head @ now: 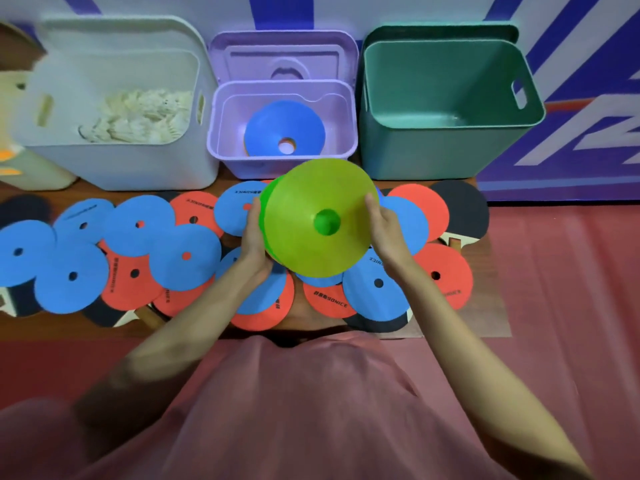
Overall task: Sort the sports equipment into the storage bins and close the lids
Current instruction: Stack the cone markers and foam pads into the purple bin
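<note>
Both hands gripped a stack of green cones (311, 216) by its rim, the left hand (254, 237) at nine o'clock, the right hand (384, 226) at three. Its hollow faced the camera, tip pointing away, above scattered discs. At twelve o'clock the purple bin (282, 161) held a blue cone (277, 126).

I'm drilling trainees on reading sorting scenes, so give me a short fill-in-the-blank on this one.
1. Both hands hold a stack of ____ cones.
2. The purple bin holds one ____ cone.
3. The white bin holds ____.
4. The bin holding nothing is ____.

Missing words: green; blue; shuttlecocks; green
</note>
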